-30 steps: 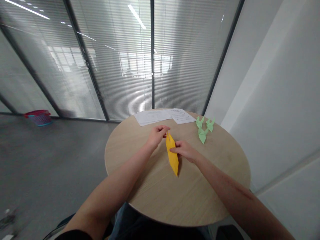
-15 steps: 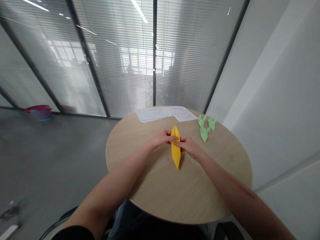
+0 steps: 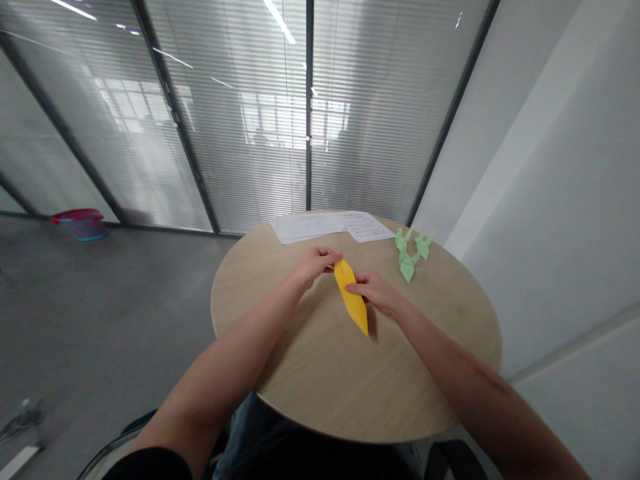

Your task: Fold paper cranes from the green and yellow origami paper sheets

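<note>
A long, narrow folded piece of yellow paper (image 3: 352, 300) lies slanted over the middle of a round wooden table (image 3: 350, 380). My left hand (image 3: 316, 261) pinches its far upper tip. My right hand (image 3: 376, 293) grips its right edge near the middle, fingers closed on the paper. The lower point of the paper aims toward me and to the right.
Several small green folded paper figures (image 3: 411, 252) stand at the far right of the table. White printed sheets (image 3: 327, 227) lie at the far edge. A glass wall with blinds stands behind, a white wall to the right. A red and blue basket (image 3: 77, 223) sits on the floor at left.
The yellow paper has tilted: its lower point swung right and its top left. My left hand moved back up to the far tip; my right hand stays at the paper's right edge.
</note>
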`<state>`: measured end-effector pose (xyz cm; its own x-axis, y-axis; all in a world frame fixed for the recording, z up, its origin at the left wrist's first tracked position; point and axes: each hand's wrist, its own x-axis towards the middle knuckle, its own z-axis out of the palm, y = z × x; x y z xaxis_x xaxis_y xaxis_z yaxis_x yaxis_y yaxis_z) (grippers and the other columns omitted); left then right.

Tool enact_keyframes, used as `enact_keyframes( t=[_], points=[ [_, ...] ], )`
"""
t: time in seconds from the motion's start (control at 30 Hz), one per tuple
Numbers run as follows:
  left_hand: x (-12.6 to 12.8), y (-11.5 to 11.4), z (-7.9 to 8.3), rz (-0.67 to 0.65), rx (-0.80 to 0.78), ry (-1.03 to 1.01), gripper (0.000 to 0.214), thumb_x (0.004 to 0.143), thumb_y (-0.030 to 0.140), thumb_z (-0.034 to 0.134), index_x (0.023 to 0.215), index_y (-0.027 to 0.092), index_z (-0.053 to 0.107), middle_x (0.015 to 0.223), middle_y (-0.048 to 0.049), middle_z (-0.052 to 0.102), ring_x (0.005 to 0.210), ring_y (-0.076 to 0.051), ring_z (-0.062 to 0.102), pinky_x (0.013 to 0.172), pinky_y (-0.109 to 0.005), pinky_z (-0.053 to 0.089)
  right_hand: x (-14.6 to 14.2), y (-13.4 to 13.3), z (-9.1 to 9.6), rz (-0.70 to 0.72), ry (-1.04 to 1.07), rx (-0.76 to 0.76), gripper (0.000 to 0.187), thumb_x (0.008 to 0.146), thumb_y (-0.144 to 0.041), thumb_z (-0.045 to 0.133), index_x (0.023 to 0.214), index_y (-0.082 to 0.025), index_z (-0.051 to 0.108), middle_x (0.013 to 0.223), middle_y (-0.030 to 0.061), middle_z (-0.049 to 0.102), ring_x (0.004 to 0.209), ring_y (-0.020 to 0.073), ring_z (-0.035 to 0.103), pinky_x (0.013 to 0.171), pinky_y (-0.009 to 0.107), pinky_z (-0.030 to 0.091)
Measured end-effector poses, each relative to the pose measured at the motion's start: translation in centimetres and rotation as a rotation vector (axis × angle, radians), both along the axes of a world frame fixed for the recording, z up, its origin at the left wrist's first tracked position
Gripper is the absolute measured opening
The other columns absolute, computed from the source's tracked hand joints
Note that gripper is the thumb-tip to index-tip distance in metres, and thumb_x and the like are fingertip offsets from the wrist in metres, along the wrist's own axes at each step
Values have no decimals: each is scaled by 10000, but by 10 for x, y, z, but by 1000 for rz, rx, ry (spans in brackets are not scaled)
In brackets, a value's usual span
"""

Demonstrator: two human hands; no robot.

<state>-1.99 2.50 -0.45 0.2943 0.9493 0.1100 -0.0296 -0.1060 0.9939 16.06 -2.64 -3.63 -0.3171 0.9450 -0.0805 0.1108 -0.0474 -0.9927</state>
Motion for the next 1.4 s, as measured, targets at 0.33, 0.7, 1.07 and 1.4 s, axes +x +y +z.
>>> enact_keyframes(
  t=[0.33,0.7,1.07,1.4],
  points=[
    [-15,12,-2,192,74,-97,404,680,544,704,770,155,643,829,-57,640,660,-119,547,602,-252,483,9,9,1,-131,97,-6,239,706,-328,735,863,-150,712,867,91,722,712,179,646,590,262,510],
    [15,-13,-15,-348,-2,315,472,724,588,655,797,127,725,731,-86,710,608,-147,610,576,-252,466,13,16,-2,-282,240,114,286,706,-418,729,862,-179,707,870,87,723,736,220,677,655,338,550],
    [15,-14,-21,-419,-65,306,416,646,536,744,708,126,723,650,-58,682,542,-130,593,549,-239,473,3,17,-8,-359,226,222,263,688,-438,729,788,-195,709,836,53,715,779,201,647,737,319,533],
    [15,-13,-25,-545,-135,381,327,699,455,747,725,135,684,590,-23,645,527,-114,589,554,-235,481,15,22,2,-501,382,212,271,635,-408,764,767,-180,702,807,41,714,724,174,645,692,294,523]
  ],
)
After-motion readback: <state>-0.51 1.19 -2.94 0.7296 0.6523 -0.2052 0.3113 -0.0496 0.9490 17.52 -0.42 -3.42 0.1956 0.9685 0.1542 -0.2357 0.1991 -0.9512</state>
